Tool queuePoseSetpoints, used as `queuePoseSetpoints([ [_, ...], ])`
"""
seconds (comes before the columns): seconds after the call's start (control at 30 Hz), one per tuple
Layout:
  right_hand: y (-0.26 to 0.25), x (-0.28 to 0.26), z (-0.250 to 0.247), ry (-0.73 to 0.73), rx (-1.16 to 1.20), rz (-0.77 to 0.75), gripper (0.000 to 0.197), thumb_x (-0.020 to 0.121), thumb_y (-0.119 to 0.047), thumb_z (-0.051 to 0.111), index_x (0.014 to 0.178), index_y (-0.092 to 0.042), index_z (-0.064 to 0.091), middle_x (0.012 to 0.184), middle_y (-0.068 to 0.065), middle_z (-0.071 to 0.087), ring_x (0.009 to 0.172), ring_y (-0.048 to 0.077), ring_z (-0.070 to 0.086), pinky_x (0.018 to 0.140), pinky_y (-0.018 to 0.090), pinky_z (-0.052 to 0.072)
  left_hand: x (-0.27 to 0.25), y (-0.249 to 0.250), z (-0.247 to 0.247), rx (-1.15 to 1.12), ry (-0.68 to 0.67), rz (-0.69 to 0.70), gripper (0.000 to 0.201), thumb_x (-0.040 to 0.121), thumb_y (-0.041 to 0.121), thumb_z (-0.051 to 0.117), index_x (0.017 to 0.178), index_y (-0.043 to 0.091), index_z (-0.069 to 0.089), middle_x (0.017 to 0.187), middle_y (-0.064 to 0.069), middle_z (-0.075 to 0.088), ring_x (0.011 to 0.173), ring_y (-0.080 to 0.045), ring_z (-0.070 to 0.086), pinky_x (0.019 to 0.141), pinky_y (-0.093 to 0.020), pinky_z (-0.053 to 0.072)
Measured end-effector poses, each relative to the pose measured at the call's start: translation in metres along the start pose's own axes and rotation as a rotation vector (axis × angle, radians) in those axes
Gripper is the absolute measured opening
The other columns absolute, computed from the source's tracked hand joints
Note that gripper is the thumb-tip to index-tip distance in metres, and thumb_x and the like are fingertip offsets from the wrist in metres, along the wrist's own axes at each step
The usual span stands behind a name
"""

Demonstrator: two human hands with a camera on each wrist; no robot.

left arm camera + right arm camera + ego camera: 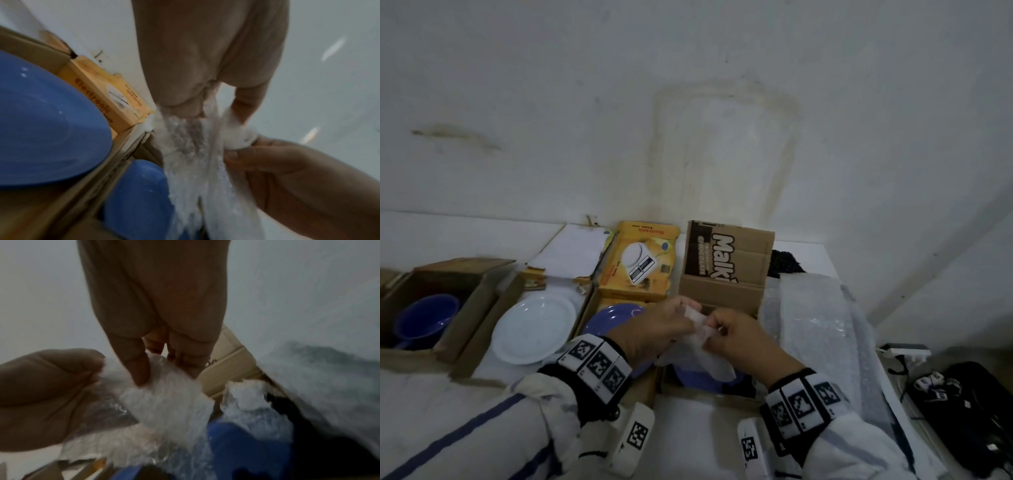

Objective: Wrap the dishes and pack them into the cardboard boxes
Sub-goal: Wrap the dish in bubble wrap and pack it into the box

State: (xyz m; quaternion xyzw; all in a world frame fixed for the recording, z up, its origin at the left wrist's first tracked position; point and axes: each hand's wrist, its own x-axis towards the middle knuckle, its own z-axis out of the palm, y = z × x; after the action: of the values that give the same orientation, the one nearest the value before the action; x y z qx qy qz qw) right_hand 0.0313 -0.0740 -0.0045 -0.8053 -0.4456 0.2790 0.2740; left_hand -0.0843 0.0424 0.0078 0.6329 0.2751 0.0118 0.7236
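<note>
Both hands meet over the open Malkist cardboard box (722, 294) and pinch the top of a piece of bubble wrap (700, 330). My left hand (686, 318) grips its left edge; in the left wrist view the left hand (205, 112) has thumb and fingers pressed on the bubble wrap (191, 146). My right hand (715, 329) pinches the right edge, its thumb on the bubble wrap (168, 394). The wrap hangs down onto a blue dish (698, 382) inside the box, partly hidden. A blue plate (613, 318) lies in the neighbouring box.
A white plate (534, 329) lies on the table to the left. Further left, a cardboard box (479, 301) holds a blue bowl (424, 318). A yellow scale box (640, 263) stands behind the blue plate. A large bubble wrap sheet (815, 325) covers the right side, beside a black bag (969, 411).
</note>
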Motion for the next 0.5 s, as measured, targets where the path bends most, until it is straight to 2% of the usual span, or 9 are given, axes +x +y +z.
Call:
queuePoseSetpoints([
  [0.1,0.007,0.005,0.022,0.044,-0.065,0.073,0.026,0.084,-0.014,0.060,0.069,-0.026,0.042,0.071,-0.004,0.048,0.076,0.017,0.050,0.064,0.026,0.037,0.010,-0.018,-0.008,0.290,0.087,0.048,0.047,0.081,-0.007,0.058,0.117,0.020,0.043,0.110,-0.009,0.053,0.099,-0.023,0.056,0.080,-0.037,0.051],
  [0.17,0.008,0.005,0.036,0.078,-0.072,0.124,0.029,0.083,-0.013,0.058,0.071,-0.027,0.036,0.069,-0.005,0.043,0.067,0.015,0.045,0.059,0.027,0.034,0.014,-0.028,-0.015,0.513,0.133,0.078,0.049,0.078,-0.001,0.060,0.118,0.022,0.043,0.108,-0.002,0.052,0.100,-0.021,0.056,0.085,-0.037,0.050],
  [0.2,0.011,0.006,0.043,0.083,-0.076,0.142,0.026,0.083,-0.012,0.057,0.074,-0.025,0.036,0.070,-0.004,0.043,0.066,0.014,0.044,0.058,0.027,0.033,0.016,-0.033,-0.019,0.638,0.154,0.105,0.043,0.077,0.004,0.060,0.112,0.024,0.044,0.103,0.001,0.051,0.097,-0.020,0.056,0.085,-0.036,0.050],
  [0.27,0.011,0.008,0.055,0.058,-0.160,0.127,0.015,0.088,-0.013,0.052,0.079,-0.020,0.041,0.076,0.002,0.049,0.074,0.017,0.047,0.063,0.026,0.030,0.022,-0.041,-0.025,0.812,0.175,0.139,0.026,0.074,0.013,0.059,0.091,0.027,0.045,0.093,0.001,0.051,0.090,-0.021,0.056,0.084,-0.039,0.050],
  [0.3,0.010,0.009,0.059,0.009,-0.227,0.111,0.013,0.091,-0.015,0.047,0.079,-0.020,0.044,0.080,0.007,0.052,0.078,0.018,0.049,0.066,0.025,0.027,0.023,-0.042,-0.026,0.883,0.155,0.114,0.021,0.076,0.013,0.060,0.087,0.025,0.047,0.093,-0.001,0.053,0.090,-0.022,0.057,0.084,-0.038,0.050],
  [0.33,0.010,0.010,0.063,-0.050,-0.265,0.091,0.017,0.092,-0.020,0.040,0.081,-0.017,0.052,0.085,0.012,0.057,0.082,0.021,0.053,0.067,0.026,0.027,0.024,-0.045,-0.027,0.972,0.114,0.081,0.017,0.080,0.012,0.060,0.092,0.021,0.053,0.097,-0.003,0.057,0.094,-0.022,0.059,0.085,-0.034,0.049],
  [0.4,0.012,0.011,0.066,-0.152,-0.306,0.071,0.042,0.091,-0.031,0.030,0.097,-0.006,0.063,0.102,0.018,0.065,0.095,0.027,0.060,0.073,0.029,0.034,0.025,-0.050,-0.030,1.102,0.017,0.033,0.021,0.086,0.013,0.059,0.107,0.014,0.060,0.107,-0.005,0.063,0.102,-0.021,0.060,0.087,-0.028,0.047],
  [0.43,0.013,0.011,0.064,-0.182,-0.288,0.079,0.041,0.092,-0.031,0.035,0.103,-0.004,0.065,0.104,0.017,0.066,0.097,0.027,0.060,0.072,0.028,0.035,0.024,-0.050,-0.031,1.097,-0.020,0.038,0.024,0.087,0.015,0.060,0.111,0.013,0.061,0.111,-0.005,0.064,0.104,-0.019,0.060,0.087,-0.025,0.046],
  [0.5,0.014,0.009,0.059,-0.247,-0.214,0.079,0.024,0.092,-0.025,0.051,0.096,-0.008,0.068,0.090,0.012,0.067,0.089,0.026,0.059,0.062,0.023,0.033,0.021,-0.048,-0.033,1.060,-0.079,0.079,0.028,0.087,0.018,0.062,0.114,0.011,0.062,0.113,-0.003,0.062,0.102,-0.014,0.058,0.081,-0.018,0.040],
])
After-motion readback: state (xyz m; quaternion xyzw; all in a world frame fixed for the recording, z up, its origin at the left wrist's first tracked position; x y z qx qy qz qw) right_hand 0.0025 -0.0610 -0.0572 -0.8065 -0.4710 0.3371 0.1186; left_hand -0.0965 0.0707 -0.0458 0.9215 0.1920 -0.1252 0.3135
